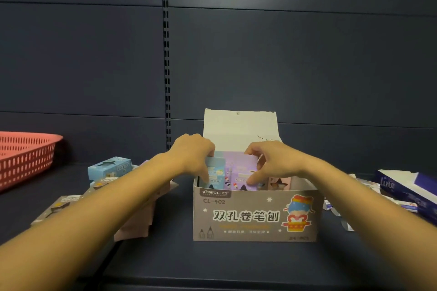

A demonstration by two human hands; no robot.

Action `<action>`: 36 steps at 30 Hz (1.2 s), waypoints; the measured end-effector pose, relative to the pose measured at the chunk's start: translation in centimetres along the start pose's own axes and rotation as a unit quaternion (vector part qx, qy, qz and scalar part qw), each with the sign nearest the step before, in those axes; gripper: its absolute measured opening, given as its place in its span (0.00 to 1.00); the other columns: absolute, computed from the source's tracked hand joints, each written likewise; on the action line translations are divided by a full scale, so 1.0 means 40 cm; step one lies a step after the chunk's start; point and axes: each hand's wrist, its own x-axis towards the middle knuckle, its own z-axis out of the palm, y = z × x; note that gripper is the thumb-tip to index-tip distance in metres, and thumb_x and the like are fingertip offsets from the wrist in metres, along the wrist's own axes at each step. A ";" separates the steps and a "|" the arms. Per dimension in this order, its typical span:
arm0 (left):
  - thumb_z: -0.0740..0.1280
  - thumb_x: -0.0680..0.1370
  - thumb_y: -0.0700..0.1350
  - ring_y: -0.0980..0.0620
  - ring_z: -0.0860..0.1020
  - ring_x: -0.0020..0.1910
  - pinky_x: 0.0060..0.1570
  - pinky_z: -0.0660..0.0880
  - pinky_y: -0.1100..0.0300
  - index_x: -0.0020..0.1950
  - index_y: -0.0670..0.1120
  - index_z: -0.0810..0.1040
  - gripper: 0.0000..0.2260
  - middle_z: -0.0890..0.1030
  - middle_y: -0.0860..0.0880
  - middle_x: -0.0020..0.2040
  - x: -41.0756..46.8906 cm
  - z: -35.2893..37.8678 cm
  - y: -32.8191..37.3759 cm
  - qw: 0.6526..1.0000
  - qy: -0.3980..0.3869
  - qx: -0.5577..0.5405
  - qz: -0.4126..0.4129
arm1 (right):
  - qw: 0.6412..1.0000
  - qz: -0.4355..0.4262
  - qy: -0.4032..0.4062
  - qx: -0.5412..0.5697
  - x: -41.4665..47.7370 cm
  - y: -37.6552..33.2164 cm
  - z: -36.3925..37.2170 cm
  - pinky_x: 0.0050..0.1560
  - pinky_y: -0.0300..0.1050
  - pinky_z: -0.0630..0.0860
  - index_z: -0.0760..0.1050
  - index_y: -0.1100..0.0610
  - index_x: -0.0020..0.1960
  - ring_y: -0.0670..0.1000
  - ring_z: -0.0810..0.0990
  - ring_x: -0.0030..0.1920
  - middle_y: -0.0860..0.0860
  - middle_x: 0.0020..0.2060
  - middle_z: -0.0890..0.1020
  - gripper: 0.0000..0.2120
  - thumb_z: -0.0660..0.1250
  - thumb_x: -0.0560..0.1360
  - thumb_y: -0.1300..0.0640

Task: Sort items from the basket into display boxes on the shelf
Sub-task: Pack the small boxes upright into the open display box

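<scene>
A grey display box (255,217) with its lid flap up stands on the dark shelf in the middle. Inside it stand small sharpener boxes. My left hand (194,153) pinches a light blue sharpener box (214,170) at the display box's left end. My right hand (272,163) grips a purple sharpener box (238,170) beside it, thumb on its front. A pink sharpener box (279,183) stands further right inside. The red basket (26,156) sits at the far left of the shelf.
Loose small boxes lie left of the display box: a blue one (110,168), grey ones (59,205) and pink ones (137,227). At the right edge lie a dark blue box (406,186) and scattered small white packets (340,212). The shelf's back wall is close behind.
</scene>
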 end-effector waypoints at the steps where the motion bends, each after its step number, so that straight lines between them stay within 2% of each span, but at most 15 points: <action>1: 0.74 0.68 0.55 0.53 0.69 0.45 0.41 0.63 0.60 0.58 0.48 0.74 0.23 0.77 0.50 0.53 0.001 -0.001 0.001 1.000 0.004 0.011 0.002 | 1.000 0.000 -0.002 -0.010 0.006 -0.004 0.007 0.49 0.36 0.75 0.68 0.51 0.58 0.48 0.76 0.52 0.51 0.58 0.76 0.20 0.73 0.70 0.53; 4: 0.73 0.68 0.56 0.54 0.68 0.46 0.43 0.62 0.59 0.58 0.49 0.76 0.22 0.77 0.51 0.54 0.001 0.001 -0.001 0.999 0.020 0.034 0.008 | 1.000 0.004 0.000 -0.027 0.023 -0.012 0.023 0.51 0.39 0.75 0.68 0.53 0.62 0.50 0.77 0.53 0.52 0.60 0.76 0.24 0.74 0.70 0.53; 8: 0.72 0.70 0.55 0.54 0.67 0.46 0.43 0.62 0.60 0.59 0.49 0.77 0.21 0.76 0.52 0.50 -0.001 0.006 -0.009 0.999 0.040 0.027 0.010 | 0.999 0.002 0.022 -0.028 0.042 -0.014 0.033 0.47 0.38 0.75 0.68 0.52 0.58 0.50 0.77 0.51 0.51 0.58 0.77 0.24 0.76 0.68 0.54; 10: 0.72 0.70 0.55 0.53 0.69 0.47 0.43 0.62 0.60 0.60 0.49 0.76 0.21 0.78 0.52 0.53 0.000 0.008 -0.012 0.999 0.049 0.016 0.012 | 0.997 0.005 0.035 -0.065 0.049 -0.014 0.036 0.50 0.42 0.77 0.69 0.51 0.56 0.51 0.78 0.52 0.51 0.57 0.78 0.23 0.76 0.67 0.52; 13: 0.72 0.70 0.56 0.54 0.71 0.49 0.43 0.64 0.61 0.60 0.49 0.76 0.21 0.78 0.51 0.55 0.002 0.014 -0.019 0.998 0.054 -0.001 0.012 | 0.987 0.012 0.071 -0.144 0.052 -0.018 0.039 0.55 0.49 0.75 0.71 0.51 0.60 0.52 0.76 0.56 0.49 0.59 0.77 0.24 0.75 0.68 0.49; 15: 0.71 0.71 0.56 0.54 0.72 0.48 0.42 0.66 0.61 0.60 0.48 0.77 0.20 0.79 0.51 0.54 0.000 0.016 -0.024 0.998 0.061 -0.024 0.014 | 0.978 0.012 0.085 -0.190 0.051 -0.023 0.037 0.53 0.46 0.73 0.71 0.50 0.63 0.51 0.74 0.58 0.48 0.61 0.76 0.25 0.73 0.69 0.47; 18: 0.66 0.75 0.55 0.52 0.75 0.52 0.45 0.69 0.60 0.59 0.48 0.78 0.17 0.79 0.52 0.56 -0.015 0.008 -0.055 0.991 0.106 -0.087 -0.001 | 0.965 0.009 0.093 -0.246 0.052 -0.040 0.022 0.49 0.43 0.68 0.72 0.48 0.65 0.51 0.73 0.60 0.47 0.62 0.74 0.25 0.70 0.70 0.42; 22: 0.64 0.77 0.53 0.52 0.76 0.49 0.48 0.75 0.56 0.55 0.49 0.80 0.12 0.80 0.52 0.55 -0.051 -0.001 -0.156 0.977 0.159 -0.126 -0.061 | 0.969 -0.019 0.129 -0.210 0.068 -0.095 0.005 0.57 0.46 0.72 0.73 0.48 0.64 0.50 0.74 0.60 0.47 0.62 0.75 0.19 0.65 0.74 0.44; 26: 0.64 0.77 0.51 0.47 0.78 0.53 0.52 0.75 0.54 0.56 0.47 0.79 0.12 0.81 0.49 0.56 -0.098 0.008 -0.272 0.968 0.153 -0.138 -0.144 | 0.978 -0.064 0.140 -0.139 0.104 -0.181 0.014 0.53 0.45 0.74 0.77 0.49 0.58 0.48 0.77 0.54 0.44 0.54 0.80 0.13 0.64 0.75 0.46; 29: 0.64 0.77 0.51 0.46 0.78 0.54 0.53 0.74 0.53 0.56 0.47 0.79 0.12 0.80 0.48 0.57 -0.133 0.026 -0.345 0.961 0.146 -0.136 -0.192 | 0.985 -0.080 0.098 -0.115 0.135 -0.250 0.037 0.55 0.48 0.77 0.79 0.50 0.55 0.49 0.79 0.52 0.46 0.52 0.82 0.16 0.63 0.75 0.42; 31: 0.64 0.77 0.52 0.46 0.78 0.54 0.53 0.74 0.53 0.55 0.47 0.79 0.12 0.81 0.48 0.57 -0.156 0.038 -0.386 0.957 0.136 -0.139 -0.215 | 0.992 -0.064 0.035 -0.098 0.152 -0.294 0.056 0.55 0.46 0.76 0.80 0.53 0.55 0.49 0.79 0.51 0.49 0.54 0.82 0.24 0.60 0.74 0.36; 33: 0.65 0.76 0.52 0.46 0.79 0.52 0.53 0.75 0.53 0.54 0.47 0.80 0.12 0.82 0.47 0.55 -0.176 0.049 -0.424 0.956 0.126 -0.142 -0.224 | 0.994 -0.043 -0.043 -0.093 0.163 -0.331 0.074 0.50 0.42 0.73 0.80 0.59 0.54 0.50 0.78 0.48 0.53 0.53 0.83 0.32 0.58 0.72 0.32; 36: 0.65 0.76 0.52 0.47 0.79 0.51 0.51 0.76 0.53 0.53 0.47 0.80 0.12 0.82 0.47 0.54 -0.207 0.066 -0.472 0.958 0.115 -0.143 -0.221 | 0.984 -0.006 -0.134 -0.119 0.179 -0.372 0.099 0.49 0.41 0.71 0.80 0.58 0.54 0.50 0.79 0.51 0.52 0.53 0.82 0.34 0.57 0.70 0.29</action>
